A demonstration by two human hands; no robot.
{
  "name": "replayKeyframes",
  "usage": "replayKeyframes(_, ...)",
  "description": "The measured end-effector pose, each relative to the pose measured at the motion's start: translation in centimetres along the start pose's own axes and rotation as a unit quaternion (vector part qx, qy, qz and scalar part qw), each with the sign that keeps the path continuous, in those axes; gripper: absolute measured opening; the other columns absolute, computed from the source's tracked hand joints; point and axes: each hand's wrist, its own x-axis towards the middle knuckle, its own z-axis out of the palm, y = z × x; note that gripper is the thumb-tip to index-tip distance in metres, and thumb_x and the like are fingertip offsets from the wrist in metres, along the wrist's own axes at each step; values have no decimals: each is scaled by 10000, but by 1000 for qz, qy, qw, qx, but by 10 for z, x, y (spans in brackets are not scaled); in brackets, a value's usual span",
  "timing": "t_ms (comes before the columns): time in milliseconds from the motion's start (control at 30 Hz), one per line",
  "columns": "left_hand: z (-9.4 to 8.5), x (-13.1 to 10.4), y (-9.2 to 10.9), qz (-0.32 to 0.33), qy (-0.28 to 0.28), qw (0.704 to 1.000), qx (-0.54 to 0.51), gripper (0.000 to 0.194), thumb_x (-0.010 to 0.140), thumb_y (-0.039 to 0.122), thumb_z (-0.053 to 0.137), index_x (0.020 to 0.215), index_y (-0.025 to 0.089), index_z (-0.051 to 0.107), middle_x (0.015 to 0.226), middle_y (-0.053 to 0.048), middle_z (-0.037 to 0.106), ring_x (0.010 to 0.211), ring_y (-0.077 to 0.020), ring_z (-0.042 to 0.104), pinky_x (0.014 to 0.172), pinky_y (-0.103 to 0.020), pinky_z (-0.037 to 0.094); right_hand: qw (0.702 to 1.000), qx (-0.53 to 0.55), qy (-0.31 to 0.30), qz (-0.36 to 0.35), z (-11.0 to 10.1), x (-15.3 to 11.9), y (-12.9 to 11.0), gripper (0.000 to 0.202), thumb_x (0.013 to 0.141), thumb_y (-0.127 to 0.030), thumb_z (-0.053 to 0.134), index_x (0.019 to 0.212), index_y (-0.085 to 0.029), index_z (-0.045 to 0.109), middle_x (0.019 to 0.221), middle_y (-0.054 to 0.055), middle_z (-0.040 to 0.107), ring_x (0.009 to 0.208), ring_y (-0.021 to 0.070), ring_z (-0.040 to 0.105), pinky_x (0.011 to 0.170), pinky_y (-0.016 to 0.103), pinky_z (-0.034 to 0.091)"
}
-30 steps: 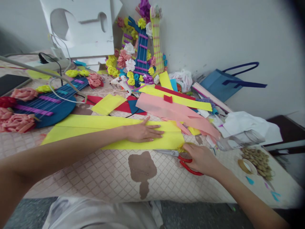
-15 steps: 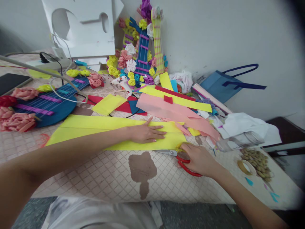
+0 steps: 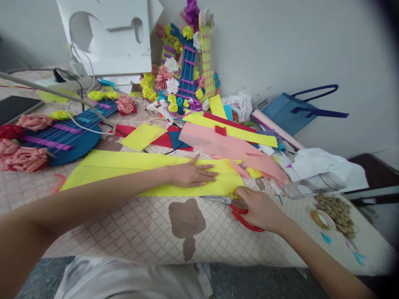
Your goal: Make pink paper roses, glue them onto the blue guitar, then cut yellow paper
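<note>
A long yellow sheet of crepe paper (image 3: 106,162) with a lengthwise crease lies across the table in front of me. My left hand (image 3: 190,173) rests flat on it, palm down, fingers stretched to the right. At the sheet's lower right corner my right hand (image 3: 257,207) is closed at the red handles of a pair of scissors (image 3: 246,222). Their metal blades point left along the sheet's near edge. A crumpled yellow bit (image 3: 233,194) shows at the right fingertips. How those fingers sit in the handle loops is partly hidden.
Pink paper (image 3: 212,139) and coloured strips lie behind the sheet, near a glue gun (image 3: 162,110). A flower-trimmed blue paper guitar (image 3: 76,133) lies left. On the right are a clear jar (image 3: 314,185), a tape roll (image 3: 323,219) and peanuts (image 3: 338,214).
The view has shifted very slightly. Both hands, the yellow paper and the scissors stay in the same places.
</note>
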Motion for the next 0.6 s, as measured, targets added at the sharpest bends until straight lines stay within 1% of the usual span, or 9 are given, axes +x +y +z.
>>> replayKeyframes(133, 2, 0, -2, 15, 18, 1000, -3, 444, 995, 317, 265, 1430, 256, 332, 1513, -11, 296, 1431, -218, 151, 1144, -514, -73, 1000, 13, -12, 4, 0, 5, -6, 297, 759, -413, 641, 891, -202, 479, 845, 63, 647, 808, 253, 638, 659, 315, 425)
replayKeyframes(233, 3, -1, -3, 14, 22, 1000, 0, 443, 995, 320, 270, 1429, 260, 333, 1512, -5, 300, 1430, -212, 154, 1150, -506, -61, 1000, 15, -17, 0, -1, 7, -7, 281, 770, -402, 629, 904, -200, 487, 858, 70, 654, 820, 251, 640, 664, 313, 421)
replayKeyframes(433, 2, -1, -2, 14, 21, 1000, 1, 446, 992, 313, 278, 1430, 250, 332, 1513, -4, 301, 1432, -206, 147, 1160, -488, -30, 999, -22, -28, -6, 1, 6, -3, 226, 797, -388, 598, 859, -201, 486, 799, 62, 656, 758, 247, 647, 618, 303, 398)
replayKeyframes(500, 2, -1, -1, 14, 19, 1000, 3, 445, 992, 317, 276, 1429, 250, 334, 1515, -3, 296, 1432, -206, 148, 1159, -493, -33, 999, -23, -25, -10, 1, 4, -2, 235, 795, -400, 605, 841, -205, 482, 778, 53, 650, 746, 245, 646, 610, 300, 395)
replayKeyframes(600, 2, -1, -1, 16, 19, 1000, 6, 445, 994, 319, 270, 1429, 250, 333, 1518, -6, 288, 1432, -212, 148, 1153, -506, -50, 1000, -4, -12, -5, -1, 3, -4, 279, 773, -420, 636, 865, -205, 484, 814, 54, 646, 786, 244, 641, 640, 304, 412)
